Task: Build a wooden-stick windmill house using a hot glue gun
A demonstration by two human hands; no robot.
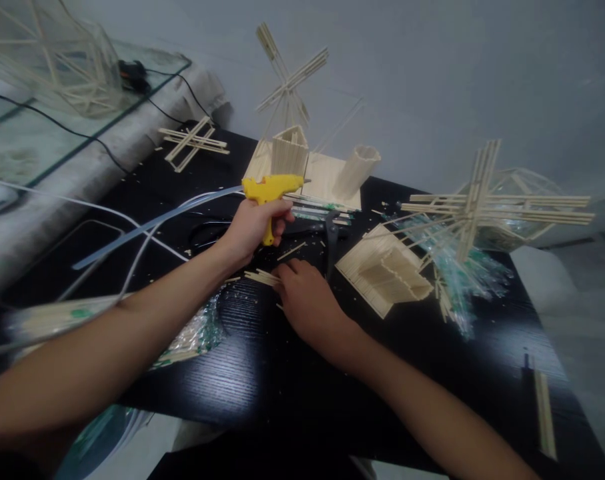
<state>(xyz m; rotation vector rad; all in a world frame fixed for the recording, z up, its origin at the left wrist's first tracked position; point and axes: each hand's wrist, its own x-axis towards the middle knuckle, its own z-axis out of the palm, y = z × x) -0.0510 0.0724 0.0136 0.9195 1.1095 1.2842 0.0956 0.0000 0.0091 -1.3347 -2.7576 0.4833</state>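
Note:
My left hand (257,227) is wrapped round the grip of a yellow glue gun (275,187), its nozzle pointing right and a long translucent glue stick (157,223) trailing from its rear. Lower and to the right, my right hand (305,293) rests on the black table with its fingers curled at some short wooden sticks (261,277); the fingertips are partly hidden, so what they hold cannot be made out. Just right of the hands lie dark scissors (331,233). A stick-built piece on a square base (389,273) stands farther right.
Behind are a stick windmill (288,83) and a round stick tower (357,170). Another windmill (475,203) stands right, above bagged sticks (462,287). A white cable (132,267) crosses the left side of the black table (292,400). Loose sticks (545,413) lie near the right edge.

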